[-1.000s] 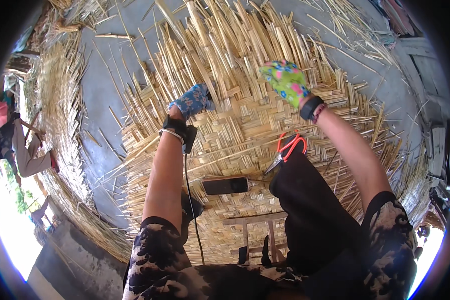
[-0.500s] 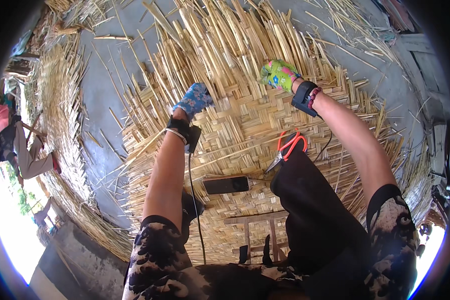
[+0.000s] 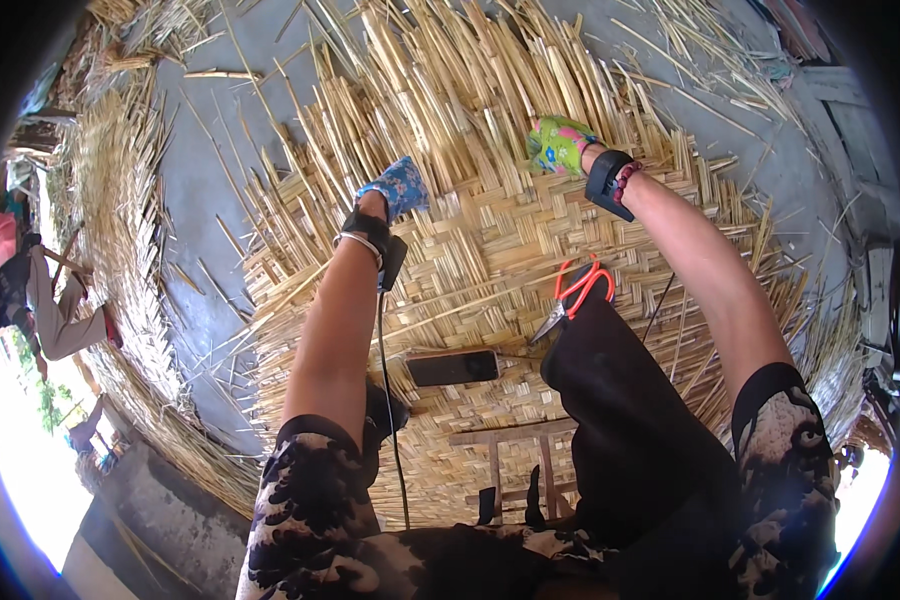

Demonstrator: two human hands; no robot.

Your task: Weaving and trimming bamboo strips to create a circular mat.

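A large mat of flat straw-coloured reed strips lies under my hands, woven toward me with loose strip ends fanning out at the far side. My left hand, in a blue flowered glove, is bent down at the left part of the weave's far edge; its fingers are hidden beneath it. In a green flowered glove, my right hand is curled in a fist against the upright strips farther right, with its fingertips out of sight. Scissors with orange handles lie near my dark-trousered knee.
A dark phone rests on the mat before me, near a low wooden frame. Another woven mat curves along the left, where a person is partly visible. Loose strips litter the grey floor.
My left hand has turned at the wrist and tipped downward, shifting slightly right. My right hand has moved only a little. The scissors and phone stay in place.
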